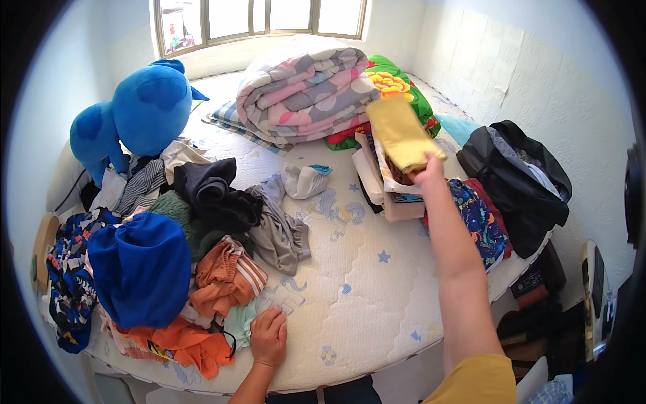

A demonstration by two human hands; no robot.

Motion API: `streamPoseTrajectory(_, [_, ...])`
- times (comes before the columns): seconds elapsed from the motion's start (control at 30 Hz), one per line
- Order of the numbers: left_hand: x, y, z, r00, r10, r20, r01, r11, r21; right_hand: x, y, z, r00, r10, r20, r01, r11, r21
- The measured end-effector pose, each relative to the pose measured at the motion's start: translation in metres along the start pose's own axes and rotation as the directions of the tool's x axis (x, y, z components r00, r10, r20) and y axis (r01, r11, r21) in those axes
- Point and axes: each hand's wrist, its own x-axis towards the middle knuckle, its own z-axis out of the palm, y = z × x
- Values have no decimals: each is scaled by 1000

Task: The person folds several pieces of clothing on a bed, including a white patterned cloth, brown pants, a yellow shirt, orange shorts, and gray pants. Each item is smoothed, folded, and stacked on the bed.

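Observation:
My right hand (428,169) grips the near end of a folded yellow cloth (401,134), slightly blurred, above a stack of folded clothes (404,209). Whether the cloth touches the stack is hard to tell. My left hand (269,336) rests palm down on the patterned mattress (353,313), its fingers slightly bent and nothing seen in them. It lies against a mint-green cloth (239,325) at the edge of a loose clothes heap. In that heap are an orange garment (186,346), rust-coloured shorts with white stripes (227,278) and a bright blue garment (141,270).
A rolled quilt (308,96) and a green floral bundle (404,93) lie near the window. A blue plush toy (146,108) stands at the far left. Right of the stack are a dark patterned garment (477,222) and an open black bag (515,182).

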Motion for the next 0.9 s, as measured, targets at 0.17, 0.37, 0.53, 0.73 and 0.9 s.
streamPoseTrajectory(0.17, [0, 1, -1, 1000, 2, 2, -2, 1000, 10, 1, 17, -32, 996, 81, -32, -81, 997, -6])
streamPoseTrajectory(0.37, [-1, -2, 2, 1000, 1, 17, -1, 1000, 9, -31, -3, -57, 997, 71, -10, -71, 957, -281])
streamPoseTrajectory(0.53, [-8, -2, -2, 1000, 9, -24, -8, 999, 31, -163, 40, -123, 962, 202, 186, -67, 830, -554])
streamPoseTrajectory(0.73, [-5, -3, 4, 997, 54, -54, -52, 998, 33, -287, 113, -235, 925, -79, 371, 363, 462, -809])
streamPoseTrajectory(0.9, [-6, -3, -1, 999, 42, 24, -43, 998, 43, -347, 150, -268, 705, -182, 686, 686, -68, -724])
